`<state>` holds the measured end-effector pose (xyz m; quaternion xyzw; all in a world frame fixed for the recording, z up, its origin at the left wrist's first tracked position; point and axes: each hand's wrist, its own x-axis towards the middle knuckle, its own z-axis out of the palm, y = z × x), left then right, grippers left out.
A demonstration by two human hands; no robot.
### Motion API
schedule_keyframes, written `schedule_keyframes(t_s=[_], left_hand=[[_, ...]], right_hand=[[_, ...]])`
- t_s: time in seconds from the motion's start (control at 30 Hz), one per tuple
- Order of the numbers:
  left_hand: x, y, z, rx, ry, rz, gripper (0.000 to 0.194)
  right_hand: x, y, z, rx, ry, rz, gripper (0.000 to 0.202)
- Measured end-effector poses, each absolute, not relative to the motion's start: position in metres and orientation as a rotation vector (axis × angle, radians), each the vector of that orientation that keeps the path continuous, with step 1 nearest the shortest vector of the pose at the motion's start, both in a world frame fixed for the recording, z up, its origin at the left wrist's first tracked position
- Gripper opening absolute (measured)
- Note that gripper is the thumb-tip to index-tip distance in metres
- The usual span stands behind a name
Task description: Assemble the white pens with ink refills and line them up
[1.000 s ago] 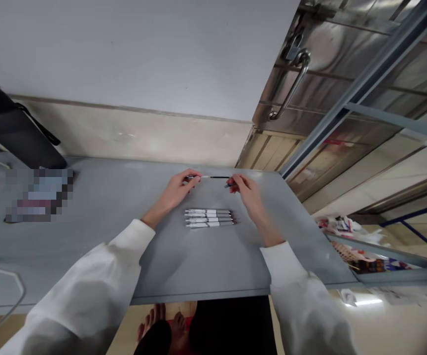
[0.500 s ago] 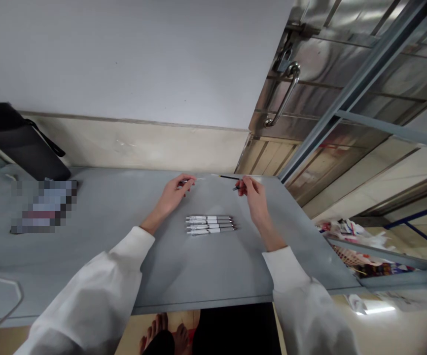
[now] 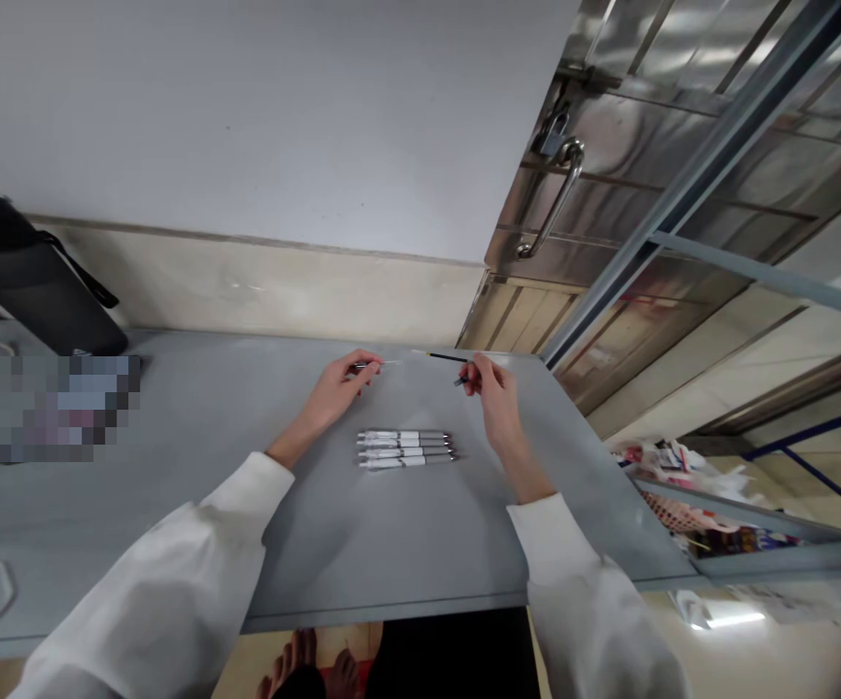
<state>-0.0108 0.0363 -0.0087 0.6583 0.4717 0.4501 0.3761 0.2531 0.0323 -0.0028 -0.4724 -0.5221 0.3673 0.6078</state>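
Observation:
Several white pens [image 3: 404, 449] lie side by side on the grey table [image 3: 391, 544], below and between my hands. My left hand [image 3: 344, 382] is closed on a slim pen part [image 3: 389, 363], whose thin pale end points right. In my right hand [image 3: 489, 388] is a dark pen refill [image 3: 446, 357] with its pale tip pointing left. A short dark piece [image 3: 459, 382] also sticks out from the fingers of that hand. A gap separates the two held parts, and both hands are above the far part of the table.
A black cylindrical case [image 3: 42, 291] lies at the back left, near a pixelated flat object [image 3: 75, 408]. A white cable [image 3: 5, 582] crosses the left edge. To the right are a metal frame [image 3: 610, 282] and a basket [image 3: 675, 510] with bags.
The whole view has shifted slightly. Both hands keep their holds, and the dark refill and the left pen part remain apart.

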Motion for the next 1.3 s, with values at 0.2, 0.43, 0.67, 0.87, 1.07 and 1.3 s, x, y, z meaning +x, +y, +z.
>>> schedule_keyframes(t_s=[0.2,0.43,0.67,0.87,1.07,1.3], left_hand=[[-0.012,0.039,-0.012,1.679,1.18,1.169,0.03],[-0.012,0.038,-0.013,1.685,1.176,1.162,0.031],[-0.011,0.039,-0.012,1.71,1.172,1.161,0.029],[-0.011,0.037,-0.01,1.692,1.178,1.141,0.029],[-0.012,0.038,-0.015,1.691,1.189,1.163,0.029],[-0.012,0.04,-0.021,1.678,1.166,1.141,0.028]], right_hand=[[0.256,0.037,-0.007,-1.148,-1.301,0.848,0.045],[0.26,0.041,-0.014,-1.16,-1.427,0.775,0.038],[0.26,0.044,-0.016,-1.181,-1.407,0.715,0.032],[0.26,0.042,-0.012,-1.169,-1.411,0.704,0.025],[0.261,0.041,-0.01,-1.146,-1.419,0.71,0.027],[0.261,0.039,-0.01,-1.15,-1.446,0.717,0.021]])
